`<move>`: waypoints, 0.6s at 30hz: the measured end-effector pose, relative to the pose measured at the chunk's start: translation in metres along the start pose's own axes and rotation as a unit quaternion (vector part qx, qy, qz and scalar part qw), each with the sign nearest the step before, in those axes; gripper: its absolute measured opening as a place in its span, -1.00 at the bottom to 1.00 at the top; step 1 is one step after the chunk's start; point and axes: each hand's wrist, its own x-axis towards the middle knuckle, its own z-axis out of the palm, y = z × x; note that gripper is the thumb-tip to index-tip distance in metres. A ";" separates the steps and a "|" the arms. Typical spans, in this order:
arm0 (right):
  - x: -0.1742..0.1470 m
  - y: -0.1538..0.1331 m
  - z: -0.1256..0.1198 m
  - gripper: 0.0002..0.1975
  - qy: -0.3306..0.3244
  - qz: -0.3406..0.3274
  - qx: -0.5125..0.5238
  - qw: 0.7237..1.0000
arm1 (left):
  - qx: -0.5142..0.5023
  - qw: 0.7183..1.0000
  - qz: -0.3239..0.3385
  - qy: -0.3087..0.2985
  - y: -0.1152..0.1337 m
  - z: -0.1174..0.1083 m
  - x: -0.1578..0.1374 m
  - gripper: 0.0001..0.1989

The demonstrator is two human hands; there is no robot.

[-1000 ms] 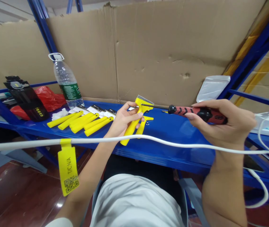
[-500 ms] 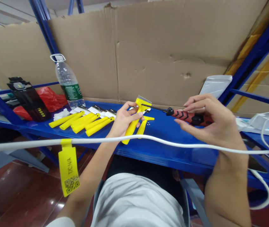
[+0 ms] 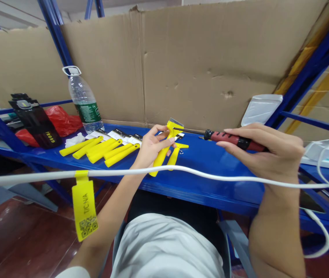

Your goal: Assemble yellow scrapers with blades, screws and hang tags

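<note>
Held up in my left hand (image 3: 153, 146) is a yellow scraper (image 3: 160, 159) with a clear-looking piece along its head. My fingers wrap round its neck. My right hand (image 3: 271, 148) grips the red and black handle of a screwdriver (image 3: 231, 139). The dark shaft runs left, and its tip meets the scraper's head. Just right of the held scraper, a smaller yellow T-shaped part (image 3: 175, 156) lies on the blue table, with tiny bits beside it that I cannot make out. Several yellow handles (image 3: 122, 155) lie in a row left of my left hand.
Black-and-white cards (image 3: 118, 134) lie behind the handles. A large clear bottle (image 3: 85, 104), a black bottle (image 3: 38, 125) and a red bag (image 3: 63, 120) stand at the left. A white cable (image 3: 211, 175) with a yellow tag (image 3: 85, 210) crosses the foreground. Cardboard (image 3: 199, 65) walls the back.
My right hand has shifted right along the screwdriver handle and turned, its fingers now lying along the handle. The screwdriver tip stays at the scraper head. My left hand has barely moved.
</note>
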 end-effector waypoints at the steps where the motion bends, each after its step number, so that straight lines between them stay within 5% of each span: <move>1: 0.000 0.001 0.000 -0.80 0.000 0.004 -0.004 1.000 | -0.001 1.000 -0.001 0.000 0.000 0.001 0.000 -0.49; 12: -0.003 0.011 0.005 -0.62 -0.036 0.055 0.120 0.991 | 0.002 1.000 -0.010 0.004 0.002 0.001 -0.001 -0.49; 18: -0.003 0.002 0.001 -0.70 0.012 0.031 0.001 0.999 | 0.002 1.000 -0.011 0.005 0.003 0.002 -0.001 -0.47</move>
